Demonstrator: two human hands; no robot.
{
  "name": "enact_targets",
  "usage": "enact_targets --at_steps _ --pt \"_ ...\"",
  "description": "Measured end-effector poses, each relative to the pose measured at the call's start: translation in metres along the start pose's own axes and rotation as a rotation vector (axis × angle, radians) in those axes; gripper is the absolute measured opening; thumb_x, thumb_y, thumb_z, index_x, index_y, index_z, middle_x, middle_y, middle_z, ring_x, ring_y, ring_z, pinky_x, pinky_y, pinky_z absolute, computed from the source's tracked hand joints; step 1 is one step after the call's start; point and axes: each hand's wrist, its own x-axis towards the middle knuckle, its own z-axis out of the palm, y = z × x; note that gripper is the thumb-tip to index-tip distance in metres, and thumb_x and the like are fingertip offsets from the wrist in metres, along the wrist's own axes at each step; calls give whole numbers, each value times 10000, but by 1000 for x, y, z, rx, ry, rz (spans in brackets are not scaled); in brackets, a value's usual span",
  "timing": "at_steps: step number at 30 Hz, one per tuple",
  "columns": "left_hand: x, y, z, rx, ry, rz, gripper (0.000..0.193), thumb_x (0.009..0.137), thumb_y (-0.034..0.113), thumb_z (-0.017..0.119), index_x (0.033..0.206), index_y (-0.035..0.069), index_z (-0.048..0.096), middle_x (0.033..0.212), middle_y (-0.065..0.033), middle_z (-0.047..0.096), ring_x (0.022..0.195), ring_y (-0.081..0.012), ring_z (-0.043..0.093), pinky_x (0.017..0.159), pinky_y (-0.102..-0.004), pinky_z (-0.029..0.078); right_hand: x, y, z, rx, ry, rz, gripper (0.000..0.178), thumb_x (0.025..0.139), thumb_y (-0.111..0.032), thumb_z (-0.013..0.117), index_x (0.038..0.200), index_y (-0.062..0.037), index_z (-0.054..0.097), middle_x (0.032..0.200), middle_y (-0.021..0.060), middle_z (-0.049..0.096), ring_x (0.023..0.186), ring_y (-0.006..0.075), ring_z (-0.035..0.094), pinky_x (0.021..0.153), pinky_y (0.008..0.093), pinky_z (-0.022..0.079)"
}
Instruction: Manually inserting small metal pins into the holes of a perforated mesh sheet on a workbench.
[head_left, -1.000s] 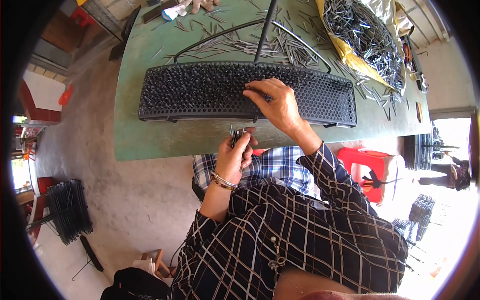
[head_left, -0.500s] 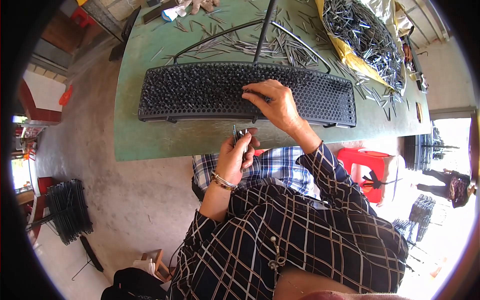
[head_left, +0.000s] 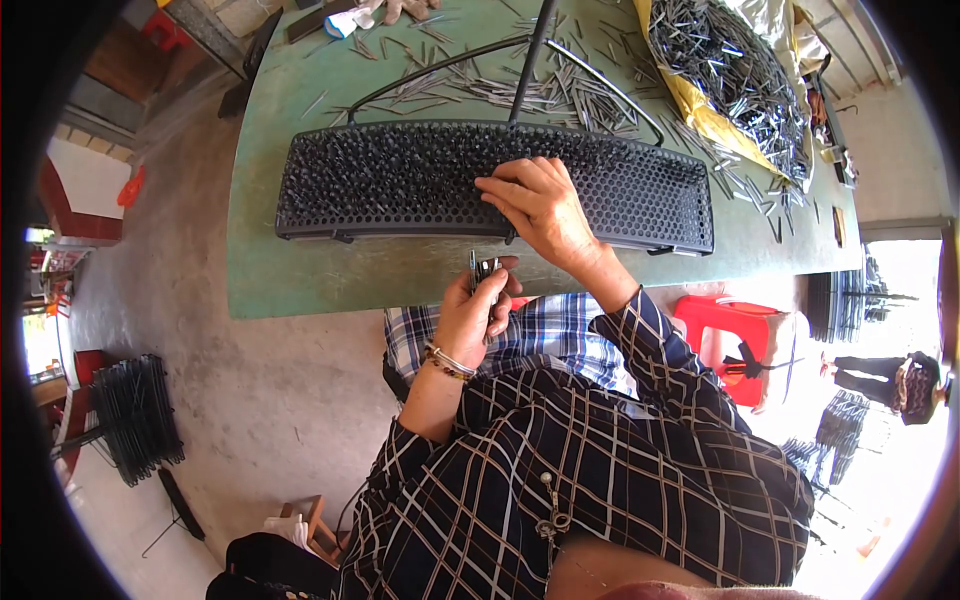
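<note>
In front of me on the green table lies a long black perforated rack [head_left: 640, 195]. Dark thin metal rods [head_left: 370, 175] stand packed in its holes on the left and middle, while bare holes show toward the right and along the near edge. My right hand [head_left: 545, 210] is over the middle of the rack, thumb and fingertips pinched; whatever they pinch is too small to make out. Below the rack's near edge, my left hand [head_left: 478, 308] is closed around a small bundle of metal rods [head_left: 484, 266], their ends poking up past the fingers.
Loose rods [head_left: 590, 90] are strewn over the green table [head_left: 300, 285] behind the rack. An open yellow-edged sack [head_left: 725, 85] full of rods lies at the back right. Gloves [head_left: 400, 10] rest at the far edge. A red stool [head_left: 720, 330] stands to my right; a person [head_left: 890, 385] is beyond.
My right hand has shifted slightly left over the rack, still pinched. My left hand keeps its bundle almost in place.
</note>
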Motion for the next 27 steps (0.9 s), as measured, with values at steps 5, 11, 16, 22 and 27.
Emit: enact_targets --at_steps 5,11,16,22,27 --pt "-1 -1 1 15 2 -9 265 914 182 536 1099 -4 571 786 -28 564 503 -26 410 387 -163 277 6 0 -3 -1 -73 9 204 785 -148 660 980 -91 678 884 28 579 783 199 520 715 320 382" --pt "2 -6 -3 13 -12 2 278 912 180 542 1122 -1 559 796 -42 579 527 -31 444 401 -171 307 6 -3 -4 -22 -115 32 206 788 -138 655 986 -84 674 909 40 571 812 213 522 734 331 389" --pt "2 -3 -4 -52 -16 6 282 917 149 514 1148 -10 545 825 -44 571 566 -45 446 426 -179 313 -2 2 -7 7 -94 58 224 786 -120 651 1004 -76 668 930 47 565 833 221 519 755 337 398" --pt "1 1 -2 -82 -36 55 281 921 151 522 1155 -3 534 830 -66 596 644 -99 562 490 -225 446 0 -2 -6 -10 -132 34 271 790 -108 638 1059 -76 646 988 53 556 876 231 508 776 352 391" --pt "-3 -3 1 -41 -82 35 312 916 163 525 1174 -13 521 845 -66 595 678 -100 563 487 -220 451 0 -4 -7 -35 -209 43 299 803 -88 616 1102 -82 624 1046 56 543 918 246 498 810 370 378"
